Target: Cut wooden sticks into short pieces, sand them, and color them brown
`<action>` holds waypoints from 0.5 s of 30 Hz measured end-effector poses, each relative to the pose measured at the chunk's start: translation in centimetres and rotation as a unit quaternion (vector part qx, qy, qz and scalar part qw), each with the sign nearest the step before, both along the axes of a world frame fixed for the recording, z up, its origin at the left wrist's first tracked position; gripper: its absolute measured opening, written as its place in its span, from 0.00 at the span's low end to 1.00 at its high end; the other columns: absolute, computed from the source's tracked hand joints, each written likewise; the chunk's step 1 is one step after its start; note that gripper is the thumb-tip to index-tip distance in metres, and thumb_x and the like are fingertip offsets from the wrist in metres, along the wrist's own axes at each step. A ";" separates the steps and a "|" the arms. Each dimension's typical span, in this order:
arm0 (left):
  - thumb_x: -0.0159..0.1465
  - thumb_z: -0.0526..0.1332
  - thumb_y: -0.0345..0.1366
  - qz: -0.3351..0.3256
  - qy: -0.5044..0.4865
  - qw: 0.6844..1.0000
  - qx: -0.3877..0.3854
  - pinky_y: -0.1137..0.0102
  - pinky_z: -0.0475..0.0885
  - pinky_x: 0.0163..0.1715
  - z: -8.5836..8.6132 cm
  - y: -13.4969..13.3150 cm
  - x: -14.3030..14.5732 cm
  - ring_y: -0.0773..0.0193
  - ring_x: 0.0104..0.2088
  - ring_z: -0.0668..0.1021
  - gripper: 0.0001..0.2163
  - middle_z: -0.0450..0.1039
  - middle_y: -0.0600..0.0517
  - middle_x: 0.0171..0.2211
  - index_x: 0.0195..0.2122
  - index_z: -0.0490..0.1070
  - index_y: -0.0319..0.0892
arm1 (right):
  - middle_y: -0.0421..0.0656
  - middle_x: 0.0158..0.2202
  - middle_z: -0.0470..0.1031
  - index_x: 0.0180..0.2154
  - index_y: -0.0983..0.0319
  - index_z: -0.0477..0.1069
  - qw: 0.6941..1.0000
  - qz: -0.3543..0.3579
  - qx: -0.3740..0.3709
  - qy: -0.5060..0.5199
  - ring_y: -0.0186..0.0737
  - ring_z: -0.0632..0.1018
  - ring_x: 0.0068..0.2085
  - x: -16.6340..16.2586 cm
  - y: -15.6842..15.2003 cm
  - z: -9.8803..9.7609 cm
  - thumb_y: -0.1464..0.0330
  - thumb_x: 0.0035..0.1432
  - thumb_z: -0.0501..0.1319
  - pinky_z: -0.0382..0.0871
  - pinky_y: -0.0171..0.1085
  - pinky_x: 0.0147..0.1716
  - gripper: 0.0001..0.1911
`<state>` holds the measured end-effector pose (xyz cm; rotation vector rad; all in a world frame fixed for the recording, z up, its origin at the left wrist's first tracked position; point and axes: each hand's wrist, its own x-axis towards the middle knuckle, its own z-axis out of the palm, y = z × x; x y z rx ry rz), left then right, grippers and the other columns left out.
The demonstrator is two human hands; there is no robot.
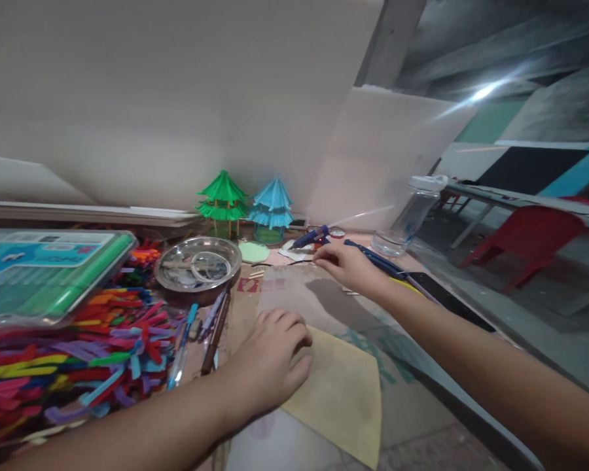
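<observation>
Left hand point(277, 356) — fingers loosely curled over the left edge of the yellow sheet point(343, 392); can't tell if it's gripping or just resting. Most of the sheet lies right of that hand, flat on printed cardboard point(294, 291).

Right hand point(343, 265) — reaching farther out, thumb and fingertips narrow, near the dark blue glue gun point(314, 237) and the thin black cord point(302, 262). Can't tell if it's touching or pinching either.

Beyond the right hand, to its left: green paper pavilion point(222, 196) and light blue paper pavilion point(273, 196). Clear bottle point(418, 203) and dark phone point(446, 299) to its right.

Left of the left hand: brown marker point(214, 340), blue pen point(183, 343), then a pile of multicolored fuzzy strips point(122, 347). Round metal dish point(164, 271) and plastic marker case point(53, 278) farther out on that side.
</observation>
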<state>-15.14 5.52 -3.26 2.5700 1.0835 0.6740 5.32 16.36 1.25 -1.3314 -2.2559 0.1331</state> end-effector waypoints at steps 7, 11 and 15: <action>0.62 0.57 0.29 -0.006 0.007 1.000 -0.002 0.55 0.68 0.48 -0.1 0.5 0.1 0.53 0.46 0.72 0.05 0.72 0.48 0.42 0.38 0.71 0.41 | 0.43 0.29 0.79 0.30 0.62 0.77 0.991 -0.046 -0.064 -0.112 0.38 0.76 0.30 6.0 -2.8 1.3 0.76 0.55 0.59 0.60 0.32 0.28 0.08; 0.62 0.56 0.30 -0.009 0.002 1.000 0.014 0.56 0.68 0.47 -0.3 0.7 0.1 0.54 0.46 0.72 0.05 0.72 0.48 0.42 0.38 0.70 0.42 | 0.45 0.32 0.80 0.33 0.62 0.77 0.986 -0.044 -0.082 -0.139 0.41 0.77 0.34 6.7 -3.1 0.2 0.73 0.56 0.60 0.61 0.33 0.31 0.06; 0.62 0.56 0.30 -0.014 0.004 1.000 0.017 0.56 0.68 0.46 -0.2 0.7 0.0 0.54 0.46 0.72 0.06 0.71 0.48 0.42 0.38 0.70 0.42 | 0.46 0.35 0.80 0.33 0.63 0.77 0.984 -0.027 -0.103 -0.139 0.42 0.77 0.37 7.0 -2.7 -0.9 0.75 0.55 0.61 0.63 0.34 0.34 0.06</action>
